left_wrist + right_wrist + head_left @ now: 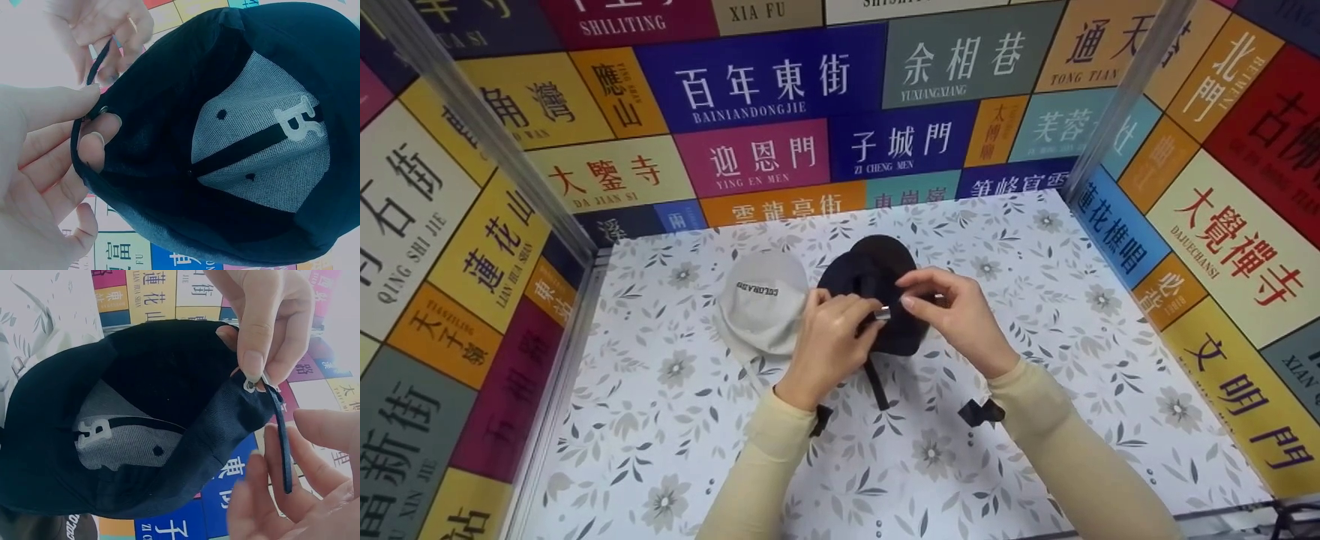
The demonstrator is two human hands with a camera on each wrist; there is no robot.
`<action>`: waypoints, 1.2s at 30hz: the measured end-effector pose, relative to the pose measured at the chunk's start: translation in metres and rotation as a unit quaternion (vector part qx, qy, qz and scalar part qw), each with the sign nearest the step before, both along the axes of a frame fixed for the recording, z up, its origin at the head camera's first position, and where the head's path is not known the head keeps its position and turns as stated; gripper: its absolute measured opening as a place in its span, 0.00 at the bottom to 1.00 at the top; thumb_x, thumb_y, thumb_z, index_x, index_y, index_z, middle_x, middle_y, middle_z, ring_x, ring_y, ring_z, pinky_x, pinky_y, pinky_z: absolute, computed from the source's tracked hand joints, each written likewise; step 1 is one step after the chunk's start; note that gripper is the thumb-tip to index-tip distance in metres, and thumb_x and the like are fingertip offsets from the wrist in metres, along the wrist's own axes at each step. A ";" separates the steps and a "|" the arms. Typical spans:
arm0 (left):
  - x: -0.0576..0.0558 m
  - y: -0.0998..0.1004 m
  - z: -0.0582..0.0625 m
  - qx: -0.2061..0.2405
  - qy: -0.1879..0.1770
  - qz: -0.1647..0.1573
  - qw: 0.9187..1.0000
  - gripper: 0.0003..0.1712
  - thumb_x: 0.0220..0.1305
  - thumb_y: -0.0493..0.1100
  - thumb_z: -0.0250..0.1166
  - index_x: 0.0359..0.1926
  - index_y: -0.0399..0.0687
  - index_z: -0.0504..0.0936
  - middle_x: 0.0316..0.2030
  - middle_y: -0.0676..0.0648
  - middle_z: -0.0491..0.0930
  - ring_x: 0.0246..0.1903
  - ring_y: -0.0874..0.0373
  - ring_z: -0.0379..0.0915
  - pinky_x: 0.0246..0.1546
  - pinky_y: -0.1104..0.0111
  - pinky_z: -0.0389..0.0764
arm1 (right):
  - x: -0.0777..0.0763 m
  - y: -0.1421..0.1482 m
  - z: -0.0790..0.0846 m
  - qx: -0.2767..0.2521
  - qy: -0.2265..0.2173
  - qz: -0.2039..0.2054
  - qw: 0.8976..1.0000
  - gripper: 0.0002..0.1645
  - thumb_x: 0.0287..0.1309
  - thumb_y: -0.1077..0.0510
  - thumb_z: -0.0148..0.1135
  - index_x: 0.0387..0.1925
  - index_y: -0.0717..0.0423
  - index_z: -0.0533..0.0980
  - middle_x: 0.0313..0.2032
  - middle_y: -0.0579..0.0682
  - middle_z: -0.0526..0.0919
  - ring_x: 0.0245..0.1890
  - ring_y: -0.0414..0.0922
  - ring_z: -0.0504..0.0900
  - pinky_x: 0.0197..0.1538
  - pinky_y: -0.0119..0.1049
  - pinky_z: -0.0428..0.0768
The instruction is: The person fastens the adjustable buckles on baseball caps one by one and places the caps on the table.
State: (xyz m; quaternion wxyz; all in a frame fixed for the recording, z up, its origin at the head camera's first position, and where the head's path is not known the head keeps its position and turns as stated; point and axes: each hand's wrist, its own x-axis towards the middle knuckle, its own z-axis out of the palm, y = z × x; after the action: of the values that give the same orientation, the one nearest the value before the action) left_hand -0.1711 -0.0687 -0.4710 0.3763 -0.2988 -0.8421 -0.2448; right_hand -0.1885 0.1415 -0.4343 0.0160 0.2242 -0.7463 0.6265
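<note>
My left hand pinches the back strap of a black baseball cap beside a small metal buckle. In the left wrist view the cap's inside faces the camera, with pale mesh lining and reversed stitching. The strap's loose end sticks out past the buckle. Close to that end is my right hand, fingers loosely bent and apart from one another, with no grip on the strap visible. A dark cap with white lettering lies beyond the held one, largely hidden.
A light grey cap marked COLORADO lies left of the dark caps. All this is over a white table with a leaf and flower print. Panels with colourful Chinese signs enclose the table's back and sides.
</note>
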 end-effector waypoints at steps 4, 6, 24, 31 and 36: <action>0.000 0.000 -0.001 0.001 0.005 0.003 1.000 0.08 0.58 0.41 0.74 0.39 0.47 0.87 0.32 0.52 0.85 0.31 0.58 0.80 0.39 0.58 0.68 | 0.000 -0.003 0.001 0.015 0.018 0.009 1.000 0.14 0.62 0.65 0.68 0.49 0.62 0.82 0.43 0.59 0.85 0.45 0.51 0.82 0.48 0.39 0.76; 0.000 0.001 -0.001 0.001 0.007 0.004 1.000 0.08 0.57 0.40 0.74 0.39 0.46 0.87 0.32 0.52 0.85 0.30 0.58 0.80 0.38 0.58 0.68 | 0.001 -0.005 0.000 0.018 0.022 0.017 0.999 0.14 0.62 0.66 0.67 0.49 0.62 0.82 0.42 0.59 0.85 0.44 0.51 0.82 0.48 0.39 0.76; 0.000 0.002 -0.002 -0.003 0.006 0.005 1.000 0.09 0.55 0.41 0.75 0.38 0.47 0.87 0.30 0.52 0.84 0.28 0.57 0.79 0.38 0.58 0.67 | 0.005 -0.013 -0.007 0.001 -0.003 0.026 1.000 0.14 0.60 0.67 0.68 0.49 0.62 0.82 0.39 0.59 0.85 0.43 0.53 0.83 0.48 0.39 0.79; 0.000 0.002 0.001 -0.003 0.003 0.003 1.000 0.09 0.56 0.41 0.75 0.38 0.48 0.86 0.30 0.52 0.84 0.28 0.57 0.79 0.40 0.57 0.67 | 0.003 -0.013 -0.006 -0.008 -0.005 0.021 1.000 0.14 0.59 0.68 0.69 0.48 0.62 0.82 0.38 0.59 0.85 0.41 0.53 0.83 0.45 0.37 0.79; 0.001 0.002 0.000 -0.005 0.001 0.004 1.000 0.08 0.57 0.41 0.74 0.38 0.47 0.87 0.30 0.53 0.84 0.29 0.57 0.79 0.39 0.58 0.67 | 0.004 -0.012 -0.005 -0.005 -0.006 0.017 1.000 0.14 0.59 0.67 0.69 0.48 0.62 0.82 0.38 0.59 0.85 0.41 0.53 0.83 0.45 0.36 0.79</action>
State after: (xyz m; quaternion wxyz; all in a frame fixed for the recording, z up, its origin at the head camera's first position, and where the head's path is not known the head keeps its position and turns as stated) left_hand -0.1702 -0.0667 -0.4707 0.3768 -0.2977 -0.8442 -0.2382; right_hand -0.1847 0.1294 -0.4398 0.0018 0.2329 -0.7395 0.6316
